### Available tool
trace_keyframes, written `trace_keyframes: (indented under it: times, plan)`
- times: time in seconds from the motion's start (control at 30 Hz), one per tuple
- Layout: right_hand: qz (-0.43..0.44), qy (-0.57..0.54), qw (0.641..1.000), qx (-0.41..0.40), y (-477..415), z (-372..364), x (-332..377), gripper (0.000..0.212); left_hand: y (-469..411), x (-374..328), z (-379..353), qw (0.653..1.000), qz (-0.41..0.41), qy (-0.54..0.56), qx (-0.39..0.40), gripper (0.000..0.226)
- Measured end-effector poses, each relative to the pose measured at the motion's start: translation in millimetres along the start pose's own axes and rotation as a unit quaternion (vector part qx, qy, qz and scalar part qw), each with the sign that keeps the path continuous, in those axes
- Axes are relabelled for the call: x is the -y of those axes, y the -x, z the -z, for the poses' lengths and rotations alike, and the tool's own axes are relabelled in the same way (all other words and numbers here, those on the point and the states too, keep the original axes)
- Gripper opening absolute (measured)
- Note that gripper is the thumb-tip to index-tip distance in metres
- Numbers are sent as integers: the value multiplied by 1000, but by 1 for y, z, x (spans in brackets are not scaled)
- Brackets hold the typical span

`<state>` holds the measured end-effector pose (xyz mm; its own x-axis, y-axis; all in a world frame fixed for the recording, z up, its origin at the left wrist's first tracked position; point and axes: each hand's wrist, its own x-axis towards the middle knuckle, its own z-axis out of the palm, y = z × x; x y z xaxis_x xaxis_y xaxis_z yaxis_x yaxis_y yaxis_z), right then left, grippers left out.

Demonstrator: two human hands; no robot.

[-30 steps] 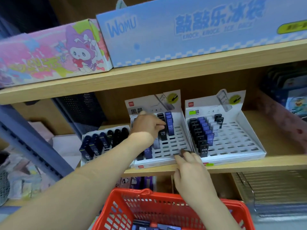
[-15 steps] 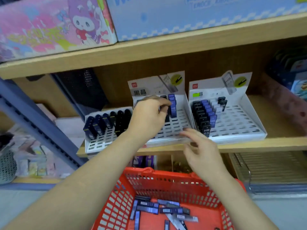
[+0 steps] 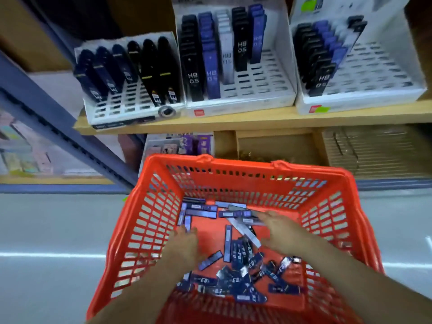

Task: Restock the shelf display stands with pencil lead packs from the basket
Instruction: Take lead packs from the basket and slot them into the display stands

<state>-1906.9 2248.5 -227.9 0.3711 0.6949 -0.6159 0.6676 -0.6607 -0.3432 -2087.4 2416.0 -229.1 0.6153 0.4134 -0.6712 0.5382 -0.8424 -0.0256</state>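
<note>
Up on the far wooden shelf [image 3: 233, 123], the left display stand [image 3: 121, 106] carried a rank of dark navy and black packs, with a small round grey thing [image 3: 166, 111] sitting at its near right corner. Just beside it, the middle display stand [image 3: 264, 85] showed five rows, black, blue, pale, black, blue, marked HB 0.5, and white slotted grid lay bare on its right side. The right display stand [image 3: 378, 73] held black, blue and pale rows at its left end. Down near the camera, the red basket [image 3: 149, 230] hung over the grey floor [image 3: 46, 230], and both arms were in it. The left hand [image 3: 185, 244] was low at the left of the basket floor, fingertips at a blue pack; blur hid the grip, so I could not tell whether it held anything. The pencil lead packs [image 3: 228, 242] lay scattered loose across the basket floor, thickest toward the near side. The right hand [image 3: 284, 232] reached over the far packs, grip wide, fingers spread and holding nothing.
</note>
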Motion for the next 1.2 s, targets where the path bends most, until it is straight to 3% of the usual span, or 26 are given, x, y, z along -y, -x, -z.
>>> trace_keyframes:
  times: [0.13, 0.27, 0.33, 0.47, 0.6, 0.73, 0.87, 0.93, 0.97, 1.0, 1.1, 1.13, 1.2]
  plan:
    - [-10, 22, 999, -32, -35, -40, 6, 80, -6, 14, -42, 999, 26, -3, 42, 67]
    - [-46, 68, 996, -39, -68, -58, 21, 86, -17, 15, -47, 994, 65, 37, 78, 95]
    - [-69, 86, 992, -52, -78, -63, 26, 80, -25, 16, -57, 994, 69, 42, 73, 97]
    - [-72, 67, 993, -70, -82, -73, 30, 50, -28, 19, -62, 997, 44, 23, 60, 86]
    - [-86, 9, 995, -49, -72, -83, 29, 58, -32, 18, -67, 995, 16, 65, 71, 76]
    - [-75, -46, 994, -67, -64, -83, 27, 40, -31, 22, -64, 991, -18, 122, 44, 46]
    - [-105, -226, 966, -74, -63, -68, 22, 26, -32, 24, -54, 979, 1, 205, 21, 30]
    - [-110, -351, 929, -47, -58, -57, 23, 9, -32, 22, -43, 939, 34, 343, 9, 23]
    - [-107, -406, 907, -30, -53, -51, 26, 8, -31, 20, -36, 899, 48, 435, 11, 20]
    - [-103, -454, 885, -17, -47, -45, 30, 10, -29, 18, -27, 845, 62, 531, 17, 18]
    - [-75, -553, 830, -14, -28, -30, 47, 15, -19, 6, 2, 637, 84, 765, 31, 23]
    - [-63, -573, 817, -16, -22, -24, 53, 13, -15, 1, 9, 584, 88, 807, 28, 26]
    - [-32, -590, 806, -17, -10, -13, 64, 8, -3, -7, 25, 518, 86, 851, 15, 28]
